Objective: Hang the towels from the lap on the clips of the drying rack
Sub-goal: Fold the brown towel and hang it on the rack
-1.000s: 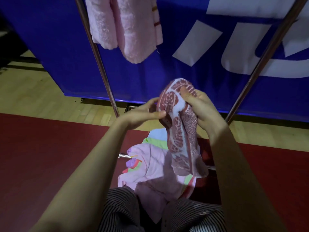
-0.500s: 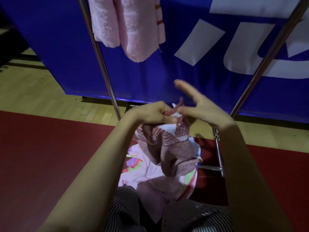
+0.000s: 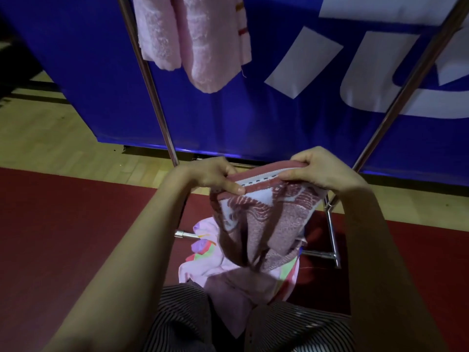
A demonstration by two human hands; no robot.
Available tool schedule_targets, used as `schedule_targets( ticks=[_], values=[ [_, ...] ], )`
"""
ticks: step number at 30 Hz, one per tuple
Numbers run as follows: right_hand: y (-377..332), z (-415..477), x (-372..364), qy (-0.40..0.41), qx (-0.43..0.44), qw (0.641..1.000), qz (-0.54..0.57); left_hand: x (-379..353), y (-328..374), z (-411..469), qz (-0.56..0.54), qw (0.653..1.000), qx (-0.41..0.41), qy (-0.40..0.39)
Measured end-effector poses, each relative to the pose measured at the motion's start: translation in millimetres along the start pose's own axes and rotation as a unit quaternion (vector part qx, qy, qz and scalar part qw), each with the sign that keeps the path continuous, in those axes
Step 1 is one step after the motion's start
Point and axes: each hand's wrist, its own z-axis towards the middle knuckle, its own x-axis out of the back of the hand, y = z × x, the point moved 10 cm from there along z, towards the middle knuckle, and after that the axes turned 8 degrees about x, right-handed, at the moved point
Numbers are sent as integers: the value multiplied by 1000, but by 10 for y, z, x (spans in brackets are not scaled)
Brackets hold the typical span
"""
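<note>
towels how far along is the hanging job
Done: one pink towel hangs at the drying rack, its clips out of view. In hand: the left hand and right hand pinch the red patterned towel by its top hem, spread between them, not yet raised. Left: this towel, plus the pink and multicoloured cloths on the lap.

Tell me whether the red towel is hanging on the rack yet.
No: the left hand and right hand hold the red towel up by its top edge.
</note>
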Motion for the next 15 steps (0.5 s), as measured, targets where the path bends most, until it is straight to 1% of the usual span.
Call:
schedule_targets(
  ticks=[2,4,6,8,10,12,14,15],
  values=[
    [84,-39,164,49,-4,999,-15,109,-185,-65,3,1000,30,8],
    [216,-98,377,108,-18,993,-36,275,-365,-134,22,997,54,49],
    [347,-181,576,160,-46,984,-66,457,-430,-173,35,991,51,119],
    [419,-232,665,179,-68,979,-63,639,-420,-210,59,977,42,201],
    [395,-232,650,172,-69,981,-53,821,-367,-284,133,945,47,295],
    [337,-222,660,174,-59,981,-59,948,-363,-365,170,912,64,368],
    [221,-236,719,199,-35,978,-58,1034,-284,-505,147,885,55,438],
    [144,-263,784,228,-17,972,-45,1084,-170,-622,120,869,26,480]
  ],
)
